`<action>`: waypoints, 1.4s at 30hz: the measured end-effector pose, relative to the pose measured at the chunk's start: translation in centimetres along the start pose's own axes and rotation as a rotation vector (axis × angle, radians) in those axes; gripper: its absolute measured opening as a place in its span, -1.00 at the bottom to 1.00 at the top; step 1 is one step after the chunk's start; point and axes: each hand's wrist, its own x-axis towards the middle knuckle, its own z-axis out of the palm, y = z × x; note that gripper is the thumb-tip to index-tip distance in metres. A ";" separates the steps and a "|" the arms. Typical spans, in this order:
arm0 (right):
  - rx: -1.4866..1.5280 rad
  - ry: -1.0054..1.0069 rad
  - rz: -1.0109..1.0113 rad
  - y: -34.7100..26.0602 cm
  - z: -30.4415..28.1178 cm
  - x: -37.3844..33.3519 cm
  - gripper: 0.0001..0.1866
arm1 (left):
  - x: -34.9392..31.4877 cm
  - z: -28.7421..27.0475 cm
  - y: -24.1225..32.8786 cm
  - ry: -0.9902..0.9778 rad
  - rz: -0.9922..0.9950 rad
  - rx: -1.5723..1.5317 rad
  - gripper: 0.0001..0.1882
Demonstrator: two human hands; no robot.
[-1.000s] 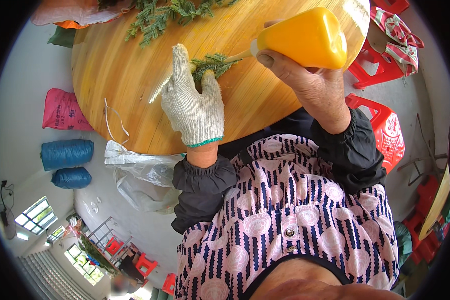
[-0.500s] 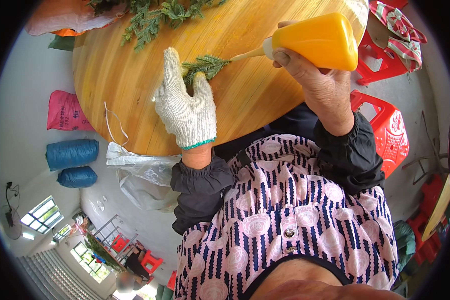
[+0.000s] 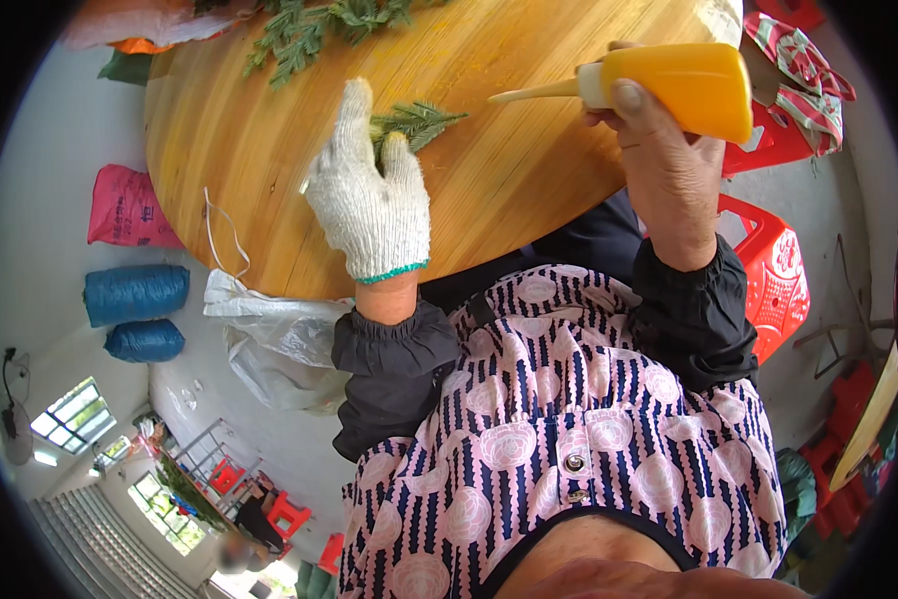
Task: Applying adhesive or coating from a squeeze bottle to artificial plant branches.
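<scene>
A white knitted glove with a green cuff covers my left hand (image 3: 374, 195). Its thumb and fingers close on a small green fir sprig (image 3: 419, 124), whose tip points right above the wooden table (image 3: 509, 200). Bare, my right hand (image 3: 663, 140) grips a yellow squeeze bottle (image 3: 683, 88) lying nearly level. The bottle's long tapered nozzle (image 3: 534, 93) points left, apart from the sprig's tip. More green fir branches (image 3: 314, 35) lie on the table's far side, beyond my left hand.
Red plastic stools (image 3: 773, 265) stand at the right, one with a red-and-white striped cloth (image 3: 798, 80). At the left are a pink sack (image 3: 129, 208) and blue bundles (image 3: 137, 295). Clear plastic sheeting (image 3: 279, 344) hangs by the near table edge. Another person (image 3: 254, 524) is far off, lower left.
My right hand has drawn the bottle to the right, so its nozzle has left the sprig's tip. The left hand keeps the sprig in about the same place.
</scene>
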 end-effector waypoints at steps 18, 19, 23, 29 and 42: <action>0.311 0.048 0.114 2.8 0.0 3.0 -0.73 | -17.6 -15.8 -10.4 0.897 -0.789 -0.085 -0.52; 0.284 0.134 0.123 2.8 0.0 2.9 -0.73 | -18.7 -15.7 -12.5 0.633 -1.084 -0.146 -0.51; 0.290 0.110 0.060 1.8 0.2 2.2 -0.71 | -17.0 -17.1 -14.9 0.189 -0.992 0.224 -0.50; 0.320 0.139 0.113 0.3 1.2 1.5 -0.72 | -2.4 -18.2 -7.4 0.402 -0.464 0.045 -0.55; 0.297 0.080 0.174 -0.4 2.2 1.1 -0.63 | 16.6 -1.4 -17.4 -0.008 -0.396 0.023 -0.40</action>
